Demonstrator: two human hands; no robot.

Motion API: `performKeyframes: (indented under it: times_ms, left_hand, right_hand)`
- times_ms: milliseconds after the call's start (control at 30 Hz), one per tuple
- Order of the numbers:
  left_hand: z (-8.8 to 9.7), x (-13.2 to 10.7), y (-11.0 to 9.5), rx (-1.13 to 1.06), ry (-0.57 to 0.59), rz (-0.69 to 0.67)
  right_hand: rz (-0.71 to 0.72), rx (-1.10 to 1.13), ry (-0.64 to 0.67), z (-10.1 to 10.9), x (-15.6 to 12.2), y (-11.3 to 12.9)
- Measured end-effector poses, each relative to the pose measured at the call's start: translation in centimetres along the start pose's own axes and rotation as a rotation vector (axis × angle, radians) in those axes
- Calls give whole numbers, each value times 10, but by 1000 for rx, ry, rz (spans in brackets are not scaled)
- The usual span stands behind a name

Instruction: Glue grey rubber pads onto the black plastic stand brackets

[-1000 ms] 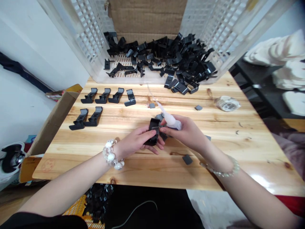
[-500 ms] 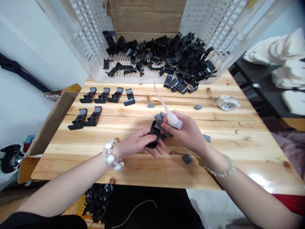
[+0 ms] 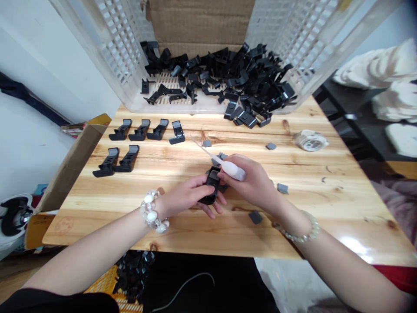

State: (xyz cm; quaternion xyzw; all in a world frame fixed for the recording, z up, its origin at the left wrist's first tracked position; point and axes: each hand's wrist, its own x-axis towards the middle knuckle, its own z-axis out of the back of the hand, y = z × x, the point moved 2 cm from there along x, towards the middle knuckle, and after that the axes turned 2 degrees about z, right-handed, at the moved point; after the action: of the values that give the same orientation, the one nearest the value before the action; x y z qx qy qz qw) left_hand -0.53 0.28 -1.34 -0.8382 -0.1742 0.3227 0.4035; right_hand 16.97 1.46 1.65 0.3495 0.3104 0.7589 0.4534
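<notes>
The black clip (image 3: 211, 189) is near the middle of the counter (image 3: 325, 204), a little toward the near edge. It is lifted just above the wood, in the grip of the left hand (image 3: 184, 198). This grip is clenched around the lower part of the clip from the left side, with the thumb on top and the other fingers below. The long axis of the clip runs roughly from the near edge to the far edge, and its upper end shows a small grey pad (image 3: 213, 174).

The right hand (image 3: 252, 182) comes from the right side and touches this upper end with its fingertips. Its grip is also closed around a white bottle (image 3: 232, 169), which lies across the fingers. The thin nozzle (image 3: 200, 148) of the bottle points to the far left corner, away from the clip. Both hands meet at the clip, and the right hand is the one nearer to the pad end.

Half a second ago the nozzle stood much steeper and pointed to the far edge and the crate (image 3: 114, 48). Now it is lower and turned to the left. The grey pad was then held a little above the clip, and now it seems to sit on it. The left hand is almost at the same place.

Loose grey pads (image 3: 282, 188) lie just right of the hands, and six other clips (image 3: 146, 130) stand in two rows toward the far left corner.
</notes>
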Motion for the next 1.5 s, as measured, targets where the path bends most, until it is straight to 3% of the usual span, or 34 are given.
performKeyframes:
  times_ms: [333, 1133, 1300, 1500]
  left_hand:
    - [0, 0, 1, 32, 7, -9]
    - [-1, 0, 1, 53, -5, -7]
    - [-3, -2, -1, 84, -29, -4]
    - [-4, -2, -1, 130, -23, -21]
  right_hand:
    - [106, -96, -59, -5, -2, -2]
    - [107, -116, -92, -8, -3, -3]
    - [-24, -105, -99, -9, -3, -5]
    - [-234, 97, -40, -9, -4, -9]
